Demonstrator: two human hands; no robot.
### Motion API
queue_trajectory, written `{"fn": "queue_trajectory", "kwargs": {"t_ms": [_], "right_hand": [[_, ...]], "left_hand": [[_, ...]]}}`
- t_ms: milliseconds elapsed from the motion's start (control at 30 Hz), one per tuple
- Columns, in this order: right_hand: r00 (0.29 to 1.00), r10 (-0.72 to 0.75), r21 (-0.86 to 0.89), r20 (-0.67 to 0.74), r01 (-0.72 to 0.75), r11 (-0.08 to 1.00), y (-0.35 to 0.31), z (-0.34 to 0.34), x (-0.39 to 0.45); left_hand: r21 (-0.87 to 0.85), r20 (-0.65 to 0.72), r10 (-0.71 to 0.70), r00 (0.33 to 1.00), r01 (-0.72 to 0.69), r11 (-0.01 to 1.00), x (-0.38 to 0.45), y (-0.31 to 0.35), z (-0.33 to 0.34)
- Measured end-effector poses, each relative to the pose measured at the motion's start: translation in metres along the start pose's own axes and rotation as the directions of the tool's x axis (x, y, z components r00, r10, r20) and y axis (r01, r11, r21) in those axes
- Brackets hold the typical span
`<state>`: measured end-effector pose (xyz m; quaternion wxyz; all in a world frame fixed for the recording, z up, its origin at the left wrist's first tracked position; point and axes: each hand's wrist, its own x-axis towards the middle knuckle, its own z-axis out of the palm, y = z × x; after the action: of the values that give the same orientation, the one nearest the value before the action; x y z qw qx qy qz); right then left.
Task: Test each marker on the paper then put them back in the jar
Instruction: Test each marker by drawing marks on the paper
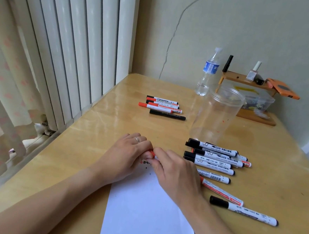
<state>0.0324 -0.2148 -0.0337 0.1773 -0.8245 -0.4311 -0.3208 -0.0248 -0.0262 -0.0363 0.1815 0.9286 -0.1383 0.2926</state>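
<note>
A white sheet of paper (145, 213) lies on the wooden table (108, 121), with small dark and red marks at its top edge. Above those marks both hands meet on one red-capped marker (152, 154). My left hand (124, 156) grips the red cap end. My right hand (174, 173) grips the white barrel, which it mostly hides. A clear plastic jar (217, 115) stands upright with no markers in it, behind a pile of several black and red markers (216, 159). Another group of several markers (163, 106) lies further back left.
One black-capped marker (244, 211) lies alone at the right. At the back stand a water bottle (208, 70) and a small wooden shelf (249, 82) with bottles, over a clear storage box (258, 101). A radiator and curtain run along the table's left side.
</note>
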Motion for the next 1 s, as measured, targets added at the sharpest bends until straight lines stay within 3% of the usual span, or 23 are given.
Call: {"fn": "queue_trajectory", "kwargs": {"t_ms": [200,600,700,800,900,1000], "right_hand": [[0.999,0.020,-0.011,0.050,-0.019,1.000,-0.001,-0.002,-0.001],[0.999,0.032,-0.035,-0.010,-0.032,0.999,-0.001,-0.002,-0.002],[0.995,0.097,-0.012,0.002,-0.097,0.995,-0.002,-0.005,0.000],[0.985,0.170,0.052,0.017,-0.170,0.984,-0.003,-0.011,-0.001],[0.971,0.236,0.132,0.028,-0.237,0.962,-0.002,-0.014,0.001],[0.952,0.305,0.189,0.023,-0.303,0.934,0.006,-0.014,0.004]], "left_hand": [[0.048,0.007,0.032,0.999,-0.033,0.998,0.002,0.000,-0.002],[0.199,-0.027,0.149,0.988,-0.141,0.970,0.002,0.005,-0.011],[0.120,-0.034,0.069,0.997,-0.064,0.991,0.000,0.005,-0.013],[-0.086,-0.095,-0.152,0.984,0.144,0.986,-0.001,0.000,-0.016],[-0.140,0.062,-0.257,0.965,0.263,0.955,-0.003,-0.010,-0.018],[-0.071,0.289,-0.181,0.940,0.209,0.975,-0.006,-0.015,-0.013]]}}
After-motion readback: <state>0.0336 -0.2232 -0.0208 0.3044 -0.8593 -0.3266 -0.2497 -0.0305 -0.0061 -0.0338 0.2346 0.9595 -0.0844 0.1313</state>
